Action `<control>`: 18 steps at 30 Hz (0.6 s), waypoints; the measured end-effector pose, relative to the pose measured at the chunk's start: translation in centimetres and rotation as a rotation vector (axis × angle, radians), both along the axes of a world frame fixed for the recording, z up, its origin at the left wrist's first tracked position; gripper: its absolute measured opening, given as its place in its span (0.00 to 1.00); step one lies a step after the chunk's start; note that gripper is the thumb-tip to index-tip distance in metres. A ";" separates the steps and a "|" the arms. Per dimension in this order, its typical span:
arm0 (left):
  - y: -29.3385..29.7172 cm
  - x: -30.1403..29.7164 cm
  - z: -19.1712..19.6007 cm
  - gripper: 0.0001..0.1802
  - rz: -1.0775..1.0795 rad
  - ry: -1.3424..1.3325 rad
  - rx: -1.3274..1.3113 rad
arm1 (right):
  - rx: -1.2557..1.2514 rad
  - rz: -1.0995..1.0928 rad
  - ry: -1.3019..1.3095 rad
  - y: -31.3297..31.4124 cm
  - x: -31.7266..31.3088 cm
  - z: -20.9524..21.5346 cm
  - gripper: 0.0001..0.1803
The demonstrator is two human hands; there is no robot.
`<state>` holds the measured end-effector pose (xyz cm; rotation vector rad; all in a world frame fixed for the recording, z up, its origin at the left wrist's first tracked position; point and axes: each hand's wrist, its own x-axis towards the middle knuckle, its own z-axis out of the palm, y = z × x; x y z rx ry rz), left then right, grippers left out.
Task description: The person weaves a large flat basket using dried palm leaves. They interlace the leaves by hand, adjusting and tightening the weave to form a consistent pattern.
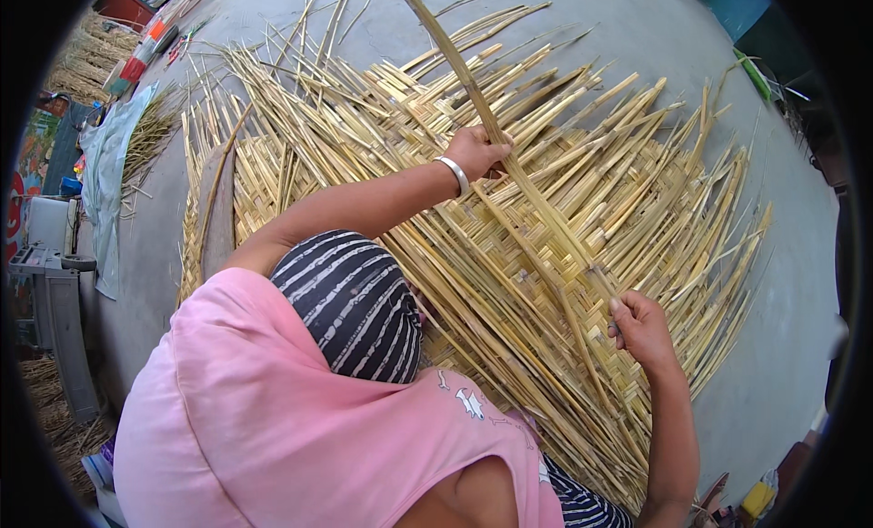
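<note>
A long, flat split-reed strip [460, 69] runs slantwise from the top edge of the view down to the right. My left hand [478, 152], with a silver bangle at its wrist, is closed around the strip partway along. Lower and farther right, my right hand [642, 328] pinches the same strip between thumb and fingers. Both hands hold it just above a partly woven reed mat [496, 241] with a crisscross pattern. Long loose strips [473, 305] lie across the mat, and uneven ends fan out around its edges. My bent knee [341, 301] in striped cloth is beside the mat.
Grey floor [637, 23] surrounds the mat. On the left are a pale blue cloth [114, 182], a bundle of reeds [150, 132] and a grey metal frame [59, 319]. A curved wooden pole [218, 201] lies over the mat's left part. Something yellow [757, 499] sits at lower right.
</note>
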<state>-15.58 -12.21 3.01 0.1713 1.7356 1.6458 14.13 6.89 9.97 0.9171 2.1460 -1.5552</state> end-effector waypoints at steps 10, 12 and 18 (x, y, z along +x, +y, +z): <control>-1.6 -5.8 2.2 0.15 -0.018 -0.175 0.201 | -0.093 -0.090 -0.031 2.2 1.7 -2.5 0.13; -2.0 -5.9 1.4 0.16 -0.030 0.057 0.136 | 0.069 0.048 0.006 3.4 2.5 -4.0 0.18; -3.4 -11.1 -2.8 0.16 0.011 0.162 0.091 | 0.895 0.391 -0.035 5.0 7.5 -4.7 0.35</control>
